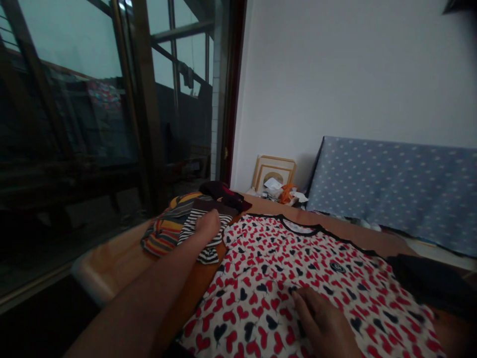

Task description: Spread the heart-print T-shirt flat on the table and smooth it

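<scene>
A pale T-shirt (pixel 268 278) printed with red and dark hearts lies spread out in front of me, its black-trimmed neckline at the far end. My right hand (pixel 324 318) is on the lower front of this shirt, thumb and fingers pinched at the fabric. Beyond the shirt's left sleeve, my left hand (pixel 208 226) is closed over a black-and-white striped garment (pixel 190 223); what its fingers hold, if anything, is hidden. Beside that garment is a yellow, grey and red striped garment (pixel 160 236).
A dark garment (pixel 225 195) lies behind the striped ones. Dark folded cloth (pixel 432 278) is at the right. Picture frames (pixel 276 164) lean on the wall behind crumpled papers (pixel 285 191). A blue dotted cloth (pixel 391 189) covers something at the back. Glass doors (pixel 179 114) stand left.
</scene>
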The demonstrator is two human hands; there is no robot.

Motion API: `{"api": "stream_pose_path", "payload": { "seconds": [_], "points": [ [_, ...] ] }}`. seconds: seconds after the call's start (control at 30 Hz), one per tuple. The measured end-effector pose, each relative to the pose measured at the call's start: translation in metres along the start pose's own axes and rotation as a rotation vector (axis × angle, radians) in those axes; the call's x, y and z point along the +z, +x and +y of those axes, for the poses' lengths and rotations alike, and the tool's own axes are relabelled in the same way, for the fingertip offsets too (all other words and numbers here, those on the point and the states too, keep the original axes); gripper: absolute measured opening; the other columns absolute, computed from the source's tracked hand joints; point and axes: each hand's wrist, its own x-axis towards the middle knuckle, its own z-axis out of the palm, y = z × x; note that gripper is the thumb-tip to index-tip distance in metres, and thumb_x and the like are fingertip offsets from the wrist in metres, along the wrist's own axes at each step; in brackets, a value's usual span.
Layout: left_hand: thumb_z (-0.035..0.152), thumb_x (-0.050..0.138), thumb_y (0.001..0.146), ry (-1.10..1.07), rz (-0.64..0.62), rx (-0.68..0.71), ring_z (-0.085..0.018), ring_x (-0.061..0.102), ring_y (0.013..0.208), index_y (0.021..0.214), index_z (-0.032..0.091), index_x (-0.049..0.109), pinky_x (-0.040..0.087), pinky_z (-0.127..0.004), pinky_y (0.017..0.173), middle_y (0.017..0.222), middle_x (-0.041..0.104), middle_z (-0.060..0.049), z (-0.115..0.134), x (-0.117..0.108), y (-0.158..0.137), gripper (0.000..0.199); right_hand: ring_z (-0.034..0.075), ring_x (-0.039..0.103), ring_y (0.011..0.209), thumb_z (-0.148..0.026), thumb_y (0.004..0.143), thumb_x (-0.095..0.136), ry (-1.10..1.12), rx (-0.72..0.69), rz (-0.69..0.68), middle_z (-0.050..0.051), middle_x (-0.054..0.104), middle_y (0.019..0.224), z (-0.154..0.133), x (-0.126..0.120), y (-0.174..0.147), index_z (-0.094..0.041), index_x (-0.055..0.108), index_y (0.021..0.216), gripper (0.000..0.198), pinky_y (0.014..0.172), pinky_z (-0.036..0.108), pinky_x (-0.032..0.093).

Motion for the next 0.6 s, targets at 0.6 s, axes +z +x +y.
{"api": "stream_pose_path", "payload": {
  "seconds": [0.6],
  "points": [
    [0.04,0.062,0.078,-0.766,0.092,-0.171,-0.025,0.067,0.09,0.086,0.018,0.065,0.049,-0.032,0.076,0.086,0.072,-0.006,-0.038,0.017,0.006,0.024,0.023,0.072,0.082,-0.06,0.099,0.038,0.007,-0.029,0.024,0.003,0.077,0.091,0.0,-0.001,0.001,-0.029,0.068,0.094,0.044,0.075,0.031,0.053]
  ]
}}
